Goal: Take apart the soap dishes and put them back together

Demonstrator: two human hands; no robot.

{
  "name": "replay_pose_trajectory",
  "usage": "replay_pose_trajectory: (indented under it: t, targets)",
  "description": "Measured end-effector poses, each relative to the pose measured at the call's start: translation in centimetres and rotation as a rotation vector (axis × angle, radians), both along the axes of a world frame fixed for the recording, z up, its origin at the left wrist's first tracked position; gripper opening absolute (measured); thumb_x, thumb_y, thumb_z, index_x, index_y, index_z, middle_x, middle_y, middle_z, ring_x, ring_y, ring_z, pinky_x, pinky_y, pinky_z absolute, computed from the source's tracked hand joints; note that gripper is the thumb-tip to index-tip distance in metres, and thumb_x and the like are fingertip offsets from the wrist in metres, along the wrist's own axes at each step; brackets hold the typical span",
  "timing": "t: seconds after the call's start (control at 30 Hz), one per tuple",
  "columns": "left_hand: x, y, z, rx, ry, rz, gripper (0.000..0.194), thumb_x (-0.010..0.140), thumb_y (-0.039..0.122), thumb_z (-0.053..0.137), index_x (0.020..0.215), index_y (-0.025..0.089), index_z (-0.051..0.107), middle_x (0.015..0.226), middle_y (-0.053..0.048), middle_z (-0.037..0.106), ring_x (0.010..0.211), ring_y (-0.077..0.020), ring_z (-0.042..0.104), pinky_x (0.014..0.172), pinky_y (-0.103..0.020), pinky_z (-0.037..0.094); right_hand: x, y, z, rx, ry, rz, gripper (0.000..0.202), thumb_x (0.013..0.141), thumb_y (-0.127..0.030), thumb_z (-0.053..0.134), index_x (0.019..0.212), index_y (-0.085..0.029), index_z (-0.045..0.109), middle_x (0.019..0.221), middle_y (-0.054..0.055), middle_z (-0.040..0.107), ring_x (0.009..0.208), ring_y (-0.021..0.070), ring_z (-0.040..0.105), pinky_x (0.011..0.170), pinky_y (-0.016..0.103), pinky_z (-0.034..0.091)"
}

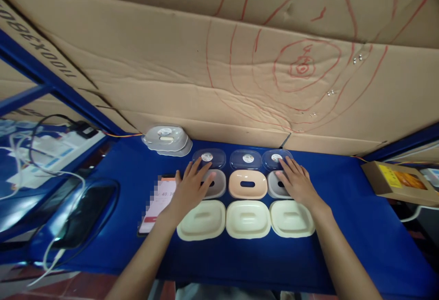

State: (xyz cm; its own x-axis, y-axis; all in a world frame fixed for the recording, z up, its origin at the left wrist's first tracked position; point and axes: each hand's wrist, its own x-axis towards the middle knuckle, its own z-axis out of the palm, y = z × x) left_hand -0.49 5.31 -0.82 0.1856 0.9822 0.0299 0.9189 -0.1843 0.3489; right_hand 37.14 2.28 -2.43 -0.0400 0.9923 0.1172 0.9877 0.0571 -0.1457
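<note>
My left hand, fingers spread, rests over the left grey slotted tray and reaches the left clear lid. On the other side my right hand, also spread, lies over the right grey slotted tray and the edge of the right clear lid. Between them sit a peach slotted tray and a middle clear lid. In the front row are three cream dishes: a left one, a middle one and a right one. The hands partly cover both grey trays.
A stack of grey-and-clear soap boxes stands at the back left. A phone lies beside my left forearm. Another phone and cables are further left. A cardboard box stands at right, and a cardboard wall rises behind the blue table.
</note>
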Motion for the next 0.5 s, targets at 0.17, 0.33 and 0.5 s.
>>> replay_pose_trajectory:
  t: [0.17,0.33,0.5]
  targets:
    - [0.7,-0.3,-0.3,0.021,-0.011,-0.042,0.048,0.108,0.047,0.041,0.148,0.028,0.06,0.167,-0.014,0.046,0.155,-0.0393,0.039,0.12,-0.079,0.025,-0.6,-0.9,-0.8,0.021,0.002,-0.03,0.065,0.11,-0.06,0.028,0.159,-0.023,0.048,0.166,0.018,0.045,0.152,0.0383,0.042,0.117,0.064,0.035]
    - [0.1,-1.2,0.5,0.043,-0.043,-0.045,0.052,0.109,0.047,0.039,0.153,0.025,0.053,0.168,-0.018,0.042,0.154,-0.0407,0.041,0.119,-0.08,0.026,-0.7,-1.6,-0.1,0.077,0.028,-0.015,0.061,0.11,-0.058,0.031,0.156,-0.024,0.05,0.163,0.02,0.047,0.149,0.039,0.045,0.115,0.068,0.033]
    - [-2.1,-5.7,1.2,0.194,-0.2,-0.148,0.055,0.106,0.045,0.053,0.157,0.026,0.045,0.166,-0.018,0.042,0.153,-0.0358,0.042,0.122,-0.062,0.039,-0.9,-2.3,0.8,0.201,0.129,0.108,0.046,0.111,-0.049,0.04,0.149,-0.027,0.054,0.157,0.015,0.054,0.146,0.0333,0.049,0.115,0.058,0.036]
